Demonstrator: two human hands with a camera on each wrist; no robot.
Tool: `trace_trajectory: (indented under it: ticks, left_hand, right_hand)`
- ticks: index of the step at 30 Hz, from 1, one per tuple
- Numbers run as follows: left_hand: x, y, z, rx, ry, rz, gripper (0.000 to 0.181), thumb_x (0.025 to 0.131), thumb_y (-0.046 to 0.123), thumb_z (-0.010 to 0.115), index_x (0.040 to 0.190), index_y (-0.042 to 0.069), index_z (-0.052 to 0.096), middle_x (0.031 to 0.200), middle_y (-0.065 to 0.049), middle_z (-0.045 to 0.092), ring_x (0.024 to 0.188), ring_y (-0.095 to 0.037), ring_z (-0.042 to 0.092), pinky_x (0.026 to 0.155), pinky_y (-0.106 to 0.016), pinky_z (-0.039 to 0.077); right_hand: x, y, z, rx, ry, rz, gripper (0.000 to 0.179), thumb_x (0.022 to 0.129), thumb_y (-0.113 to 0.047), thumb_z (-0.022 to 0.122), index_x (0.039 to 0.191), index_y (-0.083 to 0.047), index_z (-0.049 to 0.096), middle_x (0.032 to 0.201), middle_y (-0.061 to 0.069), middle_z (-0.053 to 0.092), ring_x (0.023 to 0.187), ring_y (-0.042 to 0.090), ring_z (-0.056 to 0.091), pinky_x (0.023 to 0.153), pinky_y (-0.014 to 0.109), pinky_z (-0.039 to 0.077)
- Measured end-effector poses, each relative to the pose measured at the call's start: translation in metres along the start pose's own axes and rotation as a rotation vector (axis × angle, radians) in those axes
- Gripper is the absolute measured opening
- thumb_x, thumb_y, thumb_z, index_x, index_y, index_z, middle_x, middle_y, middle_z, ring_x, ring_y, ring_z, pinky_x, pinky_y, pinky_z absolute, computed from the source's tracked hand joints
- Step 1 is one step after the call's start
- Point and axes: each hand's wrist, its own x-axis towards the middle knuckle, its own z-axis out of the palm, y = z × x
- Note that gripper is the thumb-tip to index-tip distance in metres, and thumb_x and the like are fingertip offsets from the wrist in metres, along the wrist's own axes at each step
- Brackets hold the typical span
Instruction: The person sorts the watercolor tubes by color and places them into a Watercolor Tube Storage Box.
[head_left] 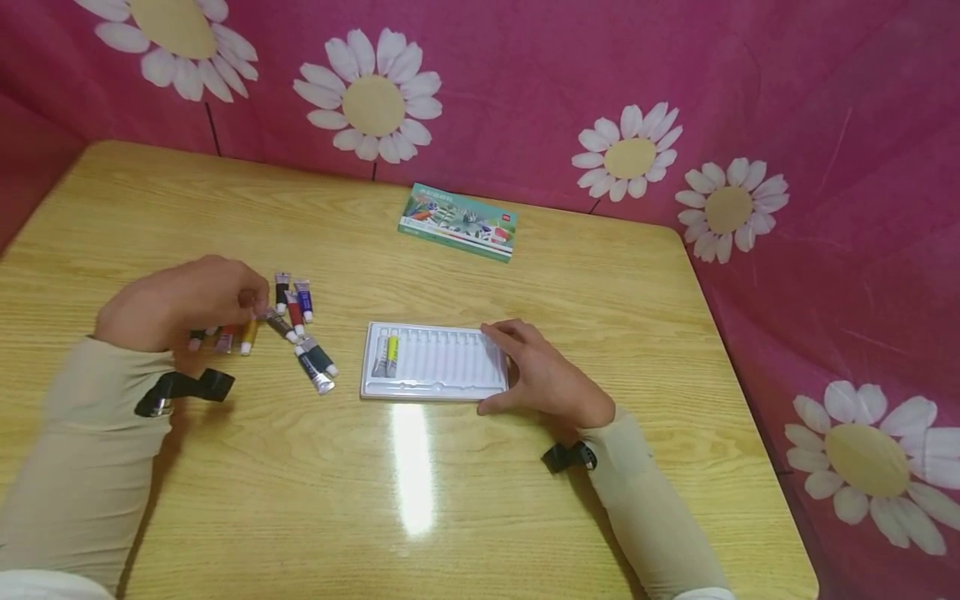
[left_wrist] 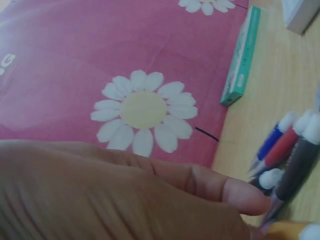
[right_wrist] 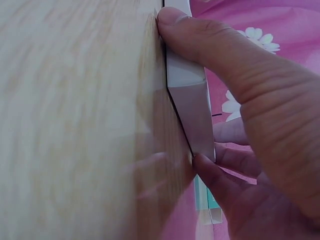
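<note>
A brown paint tube (head_left: 280, 325) is pinched at its crimped end between the curled finger and thumb of the left hand (head_left: 183, 302), over the left part of the wooden desk (head_left: 262, 500); its white cap is pointed toward the near right. A white tray (head_left: 450, 386), lying flat near the middle of the desk, is gripped at its right end by the right hand (head_left: 543, 375), with the thumb set at the near corner and the fingers at the far one.

In the tray's two leftmost slots, a silver-grey tube (head_left: 381, 360) and a yellow tube (head_left: 392, 350) are laid side by side. Beyond the brown tube, a black tube (head_left: 282, 293), a red tube (head_left: 294, 313) and a blue tube (head_left: 303, 301) are clustered. To its near right, a dark green tube (head_left: 318, 356) and a dark blue tube (head_left: 312, 369) are placed close together. An orange-yellow tube (head_left: 249, 336) is partly covered by the left hand.

Well beyond the tray, a teal printed box (head_left: 459, 222) is set by the desk's far edge. Behind it, a pink cloth (head_left: 510, 100) patterned with white daisies is seen.
</note>
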Motion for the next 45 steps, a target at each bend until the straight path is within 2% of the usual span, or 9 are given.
trace_trajectory:
  ticks: [2,5,8,14,20,27,33,40,45]
  left_hand:
    - [0.004,-0.001,0.001,-0.008,-0.026,-0.022,0.015,0.096,-0.002,0.056,0.103,0.005,0.066,0.084,-0.011,0.061,0.061,-0.020,0.057,0.050,-0.031,0.047]
    - [0.005,-0.003,0.002,-0.074,-0.083,-0.085,0.019,0.094,-0.007,0.054,0.106,0.004,0.065,0.084,-0.012,0.061,0.064,-0.023,0.057,0.050,-0.031,0.046]
    - [0.006,-0.004,0.003,-0.025,-0.062,-0.053,0.020,0.092,-0.009,0.059,0.105,0.004,0.066,0.088,-0.013,0.062,0.066,-0.022,0.058,0.049,-0.031,0.047]
    - [0.010,-0.002,0.007,-0.014,-0.047,0.011,0.019,0.087,-0.004,0.071,0.102,0.006,0.065,0.097,-0.015,0.062,0.061,-0.019,0.058,0.045,-0.031,0.046]
    - [0.010,0.003,0.009,-0.004,-0.053,0.019,0.014,0.091,0.004,0.073,0.102,0.011,0.067,0.099,-0.011,0.061,0.057,-0.019,0.053,0.044,-0.030,0.042]
    - [0.006,0.007,0.008,-0.055,-0.062,-0.006,0.006,0.094,0.012,0.073,0.099,0.014,0.073,0.079,-0.006,0.058,0.053,-0.018,0.051,0.043,-0.028,0.040]
    - [0.006,0.008,0.008,-0.082,-0.059,-0.010,0.011,0.093,0.018,0.075,0.103,0.015,0.075,0.086,-0.008,0.059,0.052,-0.018,0.050,0.043,-0.029,0.041]
    - [0.008,0.011,0.006,0.009,0.008,0.079,0.014,0.096,0.020,0.073,0.109,0.014,0.075,0.102,-0.008,0.068,0.056,-0.019,0.056,0.049,-0.034,0.046]
    - [0.010,0.016,0.007,0.086,0.081,0.171,0.008,0.096,0.018,0.069,0.103,0.015,0.071,0.095,-0.004,0.067,0.064,-0.016,0.056,0.055,-0.033,0.046]
  right_hand:
    - [0.000,0.000,0.000,0.002,-0.003,0.002,0.113,0.070,-0.056,0.091,0.162,-0.025,0.035,0.159,0.001,0.038,0.138,0.023,0.045,0.119,0.042,0.044]
    - [0.000,0.000,0.000,0.005,-0.005,0.000,0.113,0.070,-0.056,0.091,0.162,-0.025,0.034,0.160,0.001,0.037,0.138,0.023,0.044,0.119,0.042,0.044]
    - [0.000,0.001,0.000,0.013,-0.007,0.002,0.113,0.070,-0.056,0.091,0.162,-0.026,0.034,0.160,0.000,0.036,0.139,0.023,0.044,0.119,0.043,0.044]
    - [0.000,0.002,0.000,0.022,-0.003,0.001,0.113,0.069,-0.057,0.091,0.162,-0.025,0.034,0.161,0.001,0.036,0.140,0.024,0.043,0.119,0.044,0.044]
    - [0.000,0.003,0.001,0.014,0.002,-0.005,0.113,0.069,-0.057,0.091,0.162,-0.024,0.034,0.161,0.001,0.036,0.142,0.024,0.043,0.118,0.043,0.045]
    - [0.001,0.003,0.001,0.012,-0.002,-0.007,0.113,0.070,-0.058,0.090,0.162,-0.025,0.034,0.161,0.001,0.036,0.141,0.024,0.043,0.118,0.044,0.045]
    - [0.001,0.004,0.000,0.012,-0.004,-0.011,0.113,0.070,-0.059,0.090,0.162,-0.024,0.034,0.160,0.002,0.036,0.141,0.024,0.043,0.118,0.044,0.045]
    - [0.002,0.004,-0.001,0.008,-0.007,-0.016,0.112,0.071,-0.059,0.089,0.162,-0.023,0.034,0.160,0.002,0.037,0.141,0.024,0.042,0.118,0.044,0.045]
    - [0.001,0.004,-0.001,0.003,-0.010,-0.026,0.113,0.071,-0.060,0.089,0.162,-0.022,0.034,0.160,0.002,0.037,0.142,0.024,0.042,0.119,0.044,0.045]
